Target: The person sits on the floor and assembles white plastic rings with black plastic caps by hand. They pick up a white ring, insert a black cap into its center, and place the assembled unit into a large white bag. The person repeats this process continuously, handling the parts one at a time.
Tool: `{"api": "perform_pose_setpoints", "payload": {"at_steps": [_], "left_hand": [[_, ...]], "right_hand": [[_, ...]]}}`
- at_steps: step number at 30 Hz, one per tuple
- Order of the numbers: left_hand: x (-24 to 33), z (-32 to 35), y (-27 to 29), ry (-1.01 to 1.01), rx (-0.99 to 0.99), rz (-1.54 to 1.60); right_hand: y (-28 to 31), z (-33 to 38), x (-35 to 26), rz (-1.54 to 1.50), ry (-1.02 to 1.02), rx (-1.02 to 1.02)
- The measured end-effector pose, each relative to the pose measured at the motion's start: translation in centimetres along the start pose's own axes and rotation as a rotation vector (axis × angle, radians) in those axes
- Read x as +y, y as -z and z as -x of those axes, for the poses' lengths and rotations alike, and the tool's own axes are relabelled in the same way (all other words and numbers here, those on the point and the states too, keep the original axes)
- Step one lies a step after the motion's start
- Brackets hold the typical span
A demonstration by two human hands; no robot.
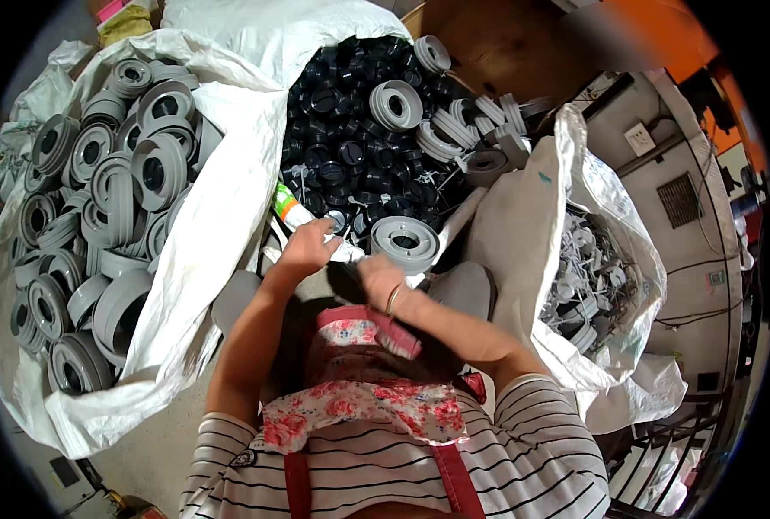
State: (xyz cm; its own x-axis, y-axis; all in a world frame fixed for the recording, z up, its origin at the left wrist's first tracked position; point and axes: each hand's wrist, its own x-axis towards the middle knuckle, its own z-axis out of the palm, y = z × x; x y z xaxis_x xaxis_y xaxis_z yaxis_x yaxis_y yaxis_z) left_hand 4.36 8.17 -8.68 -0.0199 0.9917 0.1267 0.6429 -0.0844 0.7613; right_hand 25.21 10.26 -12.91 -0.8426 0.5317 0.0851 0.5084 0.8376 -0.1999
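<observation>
My left hand is closed, its fingers pressed at the edge of a white crumpled piece, perhaps plastic or cloth. Just beyond that hand lies a white, orange and green packet or tube; its lower end is hidden. Motion smears my right hand, which is beside the white piece with its fingers bent; what it holds, if anything, does not show. A grey round plastic part with a dark centre lies just beyond my right hand, at the near edge of a heap of black round caps.
On the left stands a white sack full of grey ringed parts. Another white sack on the right holds grey plastic scraps. More grey rings lie on the heap's right side. A wall socket is at far right.
</observation>
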Motion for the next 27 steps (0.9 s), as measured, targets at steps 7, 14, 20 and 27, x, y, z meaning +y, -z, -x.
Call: {"api": "perform_pose_setpoints", "payload": {"at_steps": [7,14,20,27], "left_hand": [[7.4,5.4,0.9,-0.169,-0.246,-0.223],[6.5,5.0,0.4,-0.400,-0.234,-0.472],[8.1,-2.6,0.5,-0.219,-0.313,-0.143],[2.4,-10.0,-2.1,-0.357,0.445,-0.200]], "right_hand": [[-0.6,0.8,6.9,0.270,-0.461,-0.511],[9.2,-0.4,3.7,0.129,0.211,-0.311],[16.2,-4.9,7.4,-0.225,0.238,-0.219],[14.0,-10.9,30.0,-0.285,-1.365,0.394]]}}
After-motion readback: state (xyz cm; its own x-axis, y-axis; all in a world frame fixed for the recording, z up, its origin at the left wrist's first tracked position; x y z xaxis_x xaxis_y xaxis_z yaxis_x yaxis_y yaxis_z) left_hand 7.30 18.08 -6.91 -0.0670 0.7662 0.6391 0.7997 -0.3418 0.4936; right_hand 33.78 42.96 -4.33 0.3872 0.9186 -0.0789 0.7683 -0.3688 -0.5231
